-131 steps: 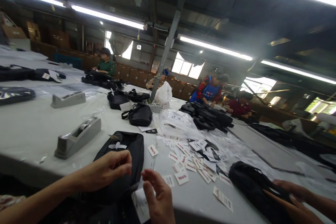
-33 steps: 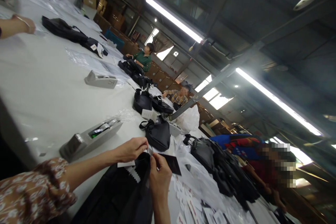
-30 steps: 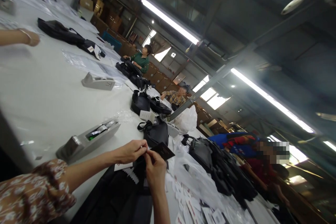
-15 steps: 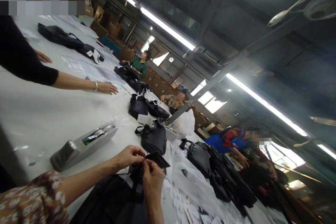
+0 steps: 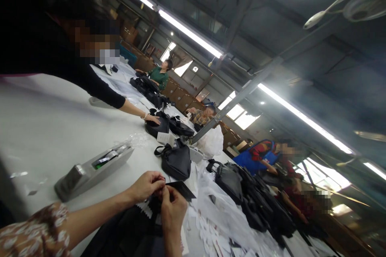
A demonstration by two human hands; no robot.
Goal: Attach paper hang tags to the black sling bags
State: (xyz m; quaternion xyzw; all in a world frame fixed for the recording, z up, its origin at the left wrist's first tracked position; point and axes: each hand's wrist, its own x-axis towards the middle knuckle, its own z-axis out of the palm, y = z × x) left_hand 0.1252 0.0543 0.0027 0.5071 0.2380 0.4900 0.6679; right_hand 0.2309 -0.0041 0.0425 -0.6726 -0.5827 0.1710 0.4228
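Note:
Fingertips of my left hand (image 5: 147,187) and my right hand (image 5: 174,207) meet in a close pinch above a black bag (image 5: 123,231). A flat black hang tag (image 5: 183,189) sticks out behind my right fingers, its near corner at the pinch. Whatever small piece my left fingers grip is too small to make out. The bag lies on the table right below my wrists, partly hidden by my arms. White zigzag-edged paper (image 5: 144,207) shows beside the bag.
A grey tape dispenser (image 5: 93,168) stands left of my hands. Ahead lies a small black bag (image 5: 176,162). Piled black bags (image 5: 241,192), plastic and loose white tags (image 5: 214,229) are at right. At left, a co-worker's arm (image 5: 120,104) reaches across the table (image 5: 60,120).
The co-worker at left has leaned in, and their hand has moved right onto a black bag. My hands stay pinched together, with only a slight shift.

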